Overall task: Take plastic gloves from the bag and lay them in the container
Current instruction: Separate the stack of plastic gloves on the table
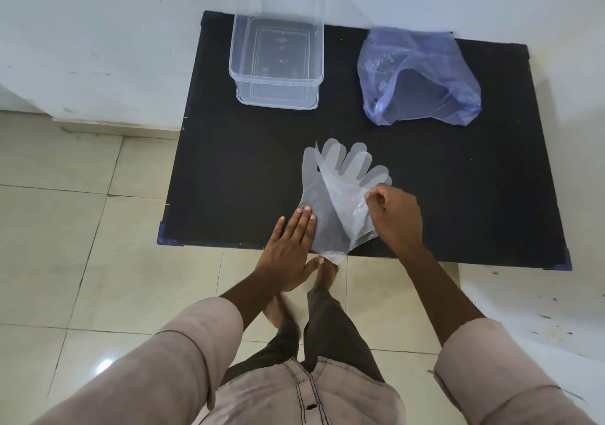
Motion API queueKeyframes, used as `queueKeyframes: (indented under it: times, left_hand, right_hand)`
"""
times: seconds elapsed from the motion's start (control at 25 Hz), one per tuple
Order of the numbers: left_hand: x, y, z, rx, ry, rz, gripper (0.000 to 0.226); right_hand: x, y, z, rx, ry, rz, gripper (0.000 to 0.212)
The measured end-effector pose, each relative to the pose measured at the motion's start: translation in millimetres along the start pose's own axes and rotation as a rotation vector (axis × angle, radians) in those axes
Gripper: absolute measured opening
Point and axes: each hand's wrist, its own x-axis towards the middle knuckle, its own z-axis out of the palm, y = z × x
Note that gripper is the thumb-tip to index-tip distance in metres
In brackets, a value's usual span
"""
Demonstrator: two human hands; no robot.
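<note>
On a black table [425,195] against a white wall, thin, limp, likely slippery plastic gloves [330,195] lie well in front of the empty clear container [278,77], the left hand [288,247] flat pinning them, the right hand [396,218] pinching an edge, best gripped at the cuff.

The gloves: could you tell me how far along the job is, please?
Done: plastic gloves are out of the bag and on the table. In hand: left hand presses them flat while right hand pinches an edge. Left: the container looks empty.
</note>
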Motion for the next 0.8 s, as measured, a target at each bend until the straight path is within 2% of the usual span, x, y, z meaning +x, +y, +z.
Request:
queueKeyframes:
  times: [0.4,0.6,0.8]
  left_hand:
    - [0,1,-26,-0.002,-0.115,0.014,0.085]
    - [2,2,-39,-0.019,-0.194,0.024,0.082]
    - [2,0,-43,-0.062,-0.180,0.030,0.082]
  right_hand:
    - [42,-9,-88,-0.227,0.112,-0.116,0.017]
    - [49,-22,-119,-0.266,0.138,-0.152,0.023]
    - [49,-35,-146,-0.304,0.099,-0.185,0.027]
